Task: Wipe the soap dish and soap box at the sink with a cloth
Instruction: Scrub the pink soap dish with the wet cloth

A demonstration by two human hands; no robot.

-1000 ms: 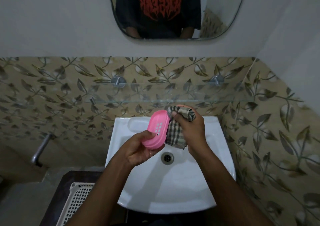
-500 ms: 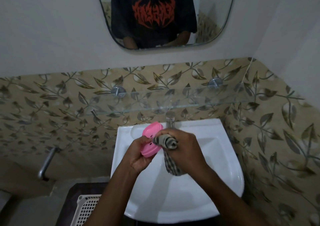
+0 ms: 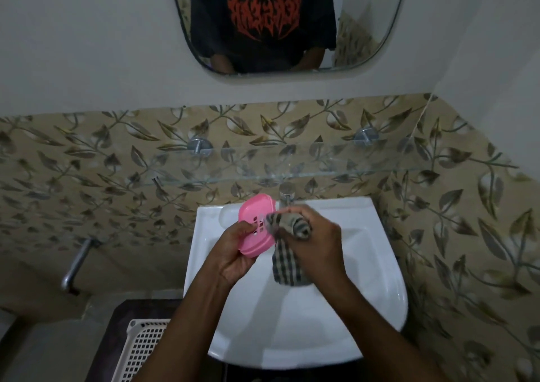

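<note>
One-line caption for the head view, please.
Over the white sink, the left hand holds a pink soap dish while the right hand presses a checked cloth against it.

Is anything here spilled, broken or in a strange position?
Nothing stands out. The left hand holds the pink plastic soap dish tilted over the white ceramic sink, while the right hand grips the checked cloth against it. No spill or damage shows.
</note>
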